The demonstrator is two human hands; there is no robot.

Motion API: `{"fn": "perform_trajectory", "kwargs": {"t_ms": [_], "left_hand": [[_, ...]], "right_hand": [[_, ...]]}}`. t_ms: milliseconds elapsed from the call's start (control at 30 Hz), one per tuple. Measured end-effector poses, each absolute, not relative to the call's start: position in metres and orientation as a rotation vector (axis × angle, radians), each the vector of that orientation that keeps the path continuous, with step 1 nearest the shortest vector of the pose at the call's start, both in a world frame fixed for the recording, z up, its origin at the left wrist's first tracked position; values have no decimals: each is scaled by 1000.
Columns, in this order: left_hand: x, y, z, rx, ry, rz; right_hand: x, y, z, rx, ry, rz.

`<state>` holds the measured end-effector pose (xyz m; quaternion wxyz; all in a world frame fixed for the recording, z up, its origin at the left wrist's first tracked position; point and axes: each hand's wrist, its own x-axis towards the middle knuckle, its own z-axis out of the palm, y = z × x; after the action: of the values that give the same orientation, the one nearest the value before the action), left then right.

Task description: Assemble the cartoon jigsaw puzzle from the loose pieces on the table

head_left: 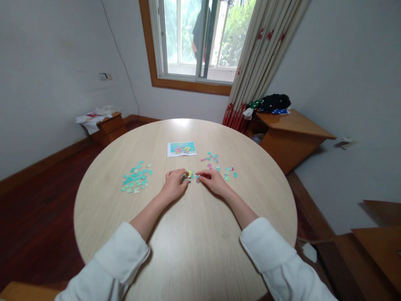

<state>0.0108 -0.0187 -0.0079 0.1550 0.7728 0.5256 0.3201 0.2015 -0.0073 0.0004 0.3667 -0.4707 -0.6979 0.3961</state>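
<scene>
Near the middle of the round table [194, 234], my left hand [176, 183] curls round the left side of a small cluster of mostly yellow puzzle pieces [191, 174]. Its thumb and fingers touch the cluster's edges and partly hide it. Just to the right, my right hand [213, 181] pinches a small multicoloured puzzle piece [197, 179] between thumb and fingertips, close beside the cluster. How the pieces join is too small to make out.
A picture card [181, 149] with a cartoon scene lies beyond my hands. Many loose turquoise and green puzzle pieces [136, 177] are spread on the left. Pink and turquoise pieces [213, 157] lie on the right. Clothes top a wooden cabinet [288, 125] beside the curtain.
</scene>
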Motion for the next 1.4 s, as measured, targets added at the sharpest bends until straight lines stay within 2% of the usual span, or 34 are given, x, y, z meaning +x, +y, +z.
{"fn": "perform_trajectory", "kwargs": {"t_ms": [1400], "left_hand": [[12, -23, -3, 2224, 1520, 830]], "right_hand": [[202, -6, -2, -1194, -1715, 1032]]}}
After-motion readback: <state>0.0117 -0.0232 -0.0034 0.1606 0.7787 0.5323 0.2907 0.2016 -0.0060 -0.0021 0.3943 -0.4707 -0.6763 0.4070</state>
